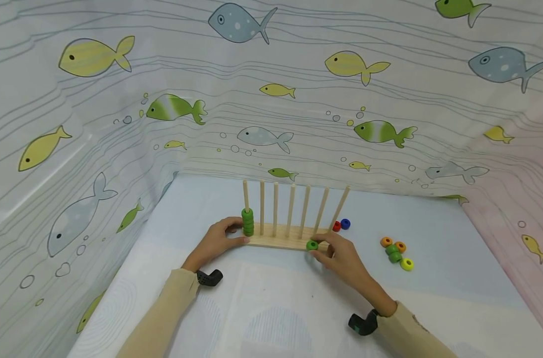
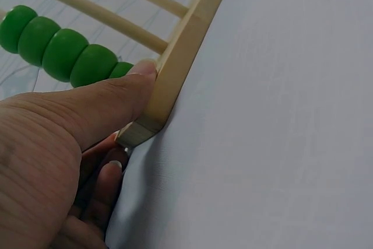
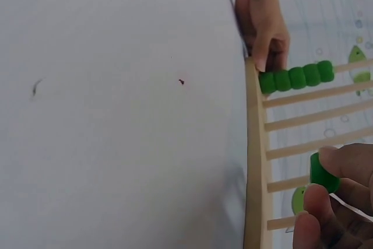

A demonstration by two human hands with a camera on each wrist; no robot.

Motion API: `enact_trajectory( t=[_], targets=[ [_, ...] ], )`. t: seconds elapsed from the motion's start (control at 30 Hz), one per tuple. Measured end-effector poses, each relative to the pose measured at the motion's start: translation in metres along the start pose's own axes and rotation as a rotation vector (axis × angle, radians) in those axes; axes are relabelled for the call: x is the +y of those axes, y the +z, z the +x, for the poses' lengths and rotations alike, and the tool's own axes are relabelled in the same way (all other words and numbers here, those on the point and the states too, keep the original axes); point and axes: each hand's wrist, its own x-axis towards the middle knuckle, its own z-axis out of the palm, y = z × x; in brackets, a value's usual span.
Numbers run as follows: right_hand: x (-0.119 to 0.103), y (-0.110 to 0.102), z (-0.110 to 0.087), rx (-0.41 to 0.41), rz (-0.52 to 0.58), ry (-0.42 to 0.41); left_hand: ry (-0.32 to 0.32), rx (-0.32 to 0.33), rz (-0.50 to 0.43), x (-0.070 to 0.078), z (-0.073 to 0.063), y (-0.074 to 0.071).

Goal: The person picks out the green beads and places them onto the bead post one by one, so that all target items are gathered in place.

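A wooden peg board (image 1: 275,242) with several upright pegs stands on the table in the head view. Its leftmost peg carries a stack of green beads (image 1: 248,223). My left hand (image 1: 217,241) holds the left end of the board. In the left wrist view the thumb (image 2: 125,88) lies on the board's edge beside the lowest bead, and the other fingers curl at its end. My right hand (image 1: 343,253) pinches one green bead (image 3: 323,173) between thumb and fingers. That bead is in front of the pegs towards the right, apart from the stack.
Behind the right end of the board lie a red bead (image 1: 337,226) and a blue bead (image 1: 345,223). Further right is a loose group with orange beads (image 1: 386,242), green beads (image 1: 395,257) and a yellow bead (image 1: 407,264). A fish-patterned sheet (image 1: 316,119) rises behind the table.
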Motion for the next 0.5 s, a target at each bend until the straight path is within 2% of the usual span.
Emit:
enact_trajectory(
  t=[0.5],
  targets=[
    [-0.013, 0.007, 0.011, 0.002, -0.023, -0.039, 0.004, -0.001, -0.020, -0.003, 0.001, 0.001]
  ],
)
